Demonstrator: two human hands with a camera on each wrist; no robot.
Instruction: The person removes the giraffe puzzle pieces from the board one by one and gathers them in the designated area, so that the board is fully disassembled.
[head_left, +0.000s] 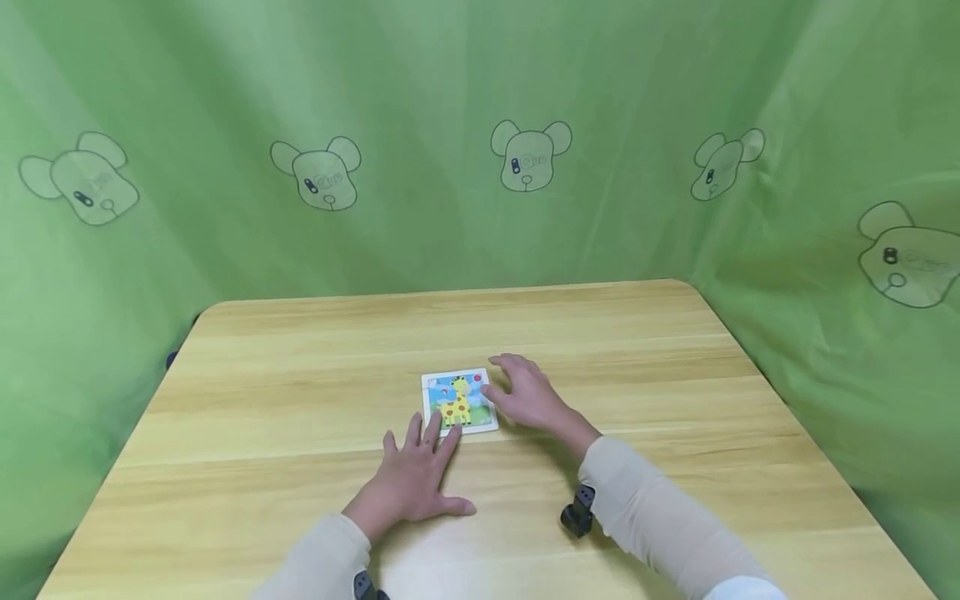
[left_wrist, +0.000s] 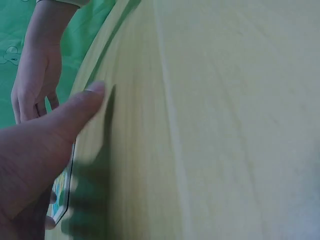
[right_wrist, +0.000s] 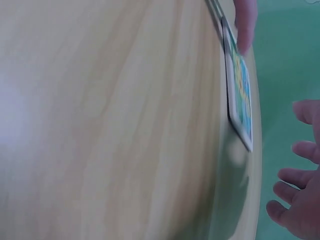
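A thin square picture board with a white border and a yellow giraffe on it lies flat on the wooden table. My left hand is spread out, its fingertips over the board's lower edge; in the right wrist view one of its fingers meets the board's face. Just off the right edge hovers my right hand, fingers loosely bent and holding nothing. In the right wrist view a gap separates this hand from the board. My left palm hides most of the board in the left wrist view.
The light wooden table has rounded far corners. Green curtain printed with bear-head outlines surrounds its back and sides. A black wrist camera sits at my right cuff.
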